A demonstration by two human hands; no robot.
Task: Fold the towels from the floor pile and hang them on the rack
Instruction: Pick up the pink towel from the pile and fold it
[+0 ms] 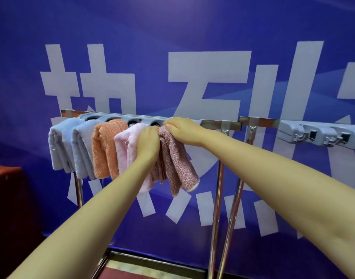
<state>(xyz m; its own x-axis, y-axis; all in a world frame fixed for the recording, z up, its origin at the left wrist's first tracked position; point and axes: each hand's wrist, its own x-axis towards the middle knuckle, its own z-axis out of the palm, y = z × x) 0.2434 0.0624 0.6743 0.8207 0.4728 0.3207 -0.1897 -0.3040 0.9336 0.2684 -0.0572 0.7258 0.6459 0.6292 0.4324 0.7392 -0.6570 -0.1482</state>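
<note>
From the head camera, both bare arms reach forward to a chrome towel rack point(212, 123) standing in front of a blue banner point(172, 27) printed with large pale characters. A grey plastic clip strip point(112, 117) with round holes runs along the rack's top bar, and five folded towels hang from it in a row. Counting from the rack's left end: a pale blue towel point(58, 143), a second pale blue towel point(83, 150), an orange towel point(104, 150), a light pink towel point(125, 150), and a mauve knit towel point(176, 162) nearest the middle of the bar. The left hand point(148, 143) is curled, knuckles toward the camera, gripping the top of the mauve knit towel on its left side, just beside the light pink one. The right hand point(182, 129) lies over the bar, its fingers bent down and pinching the same towel's top edge at the clip strip. The towel's folded layers hang below and between the two hands, fanning down to the right. Toward the right end, past a bracket, a second chrome bar point(259, 121) carries another grey clip strip point(313, 132). A dark red-brown object point(5, 172) sits at the left edge of the view.
</note>
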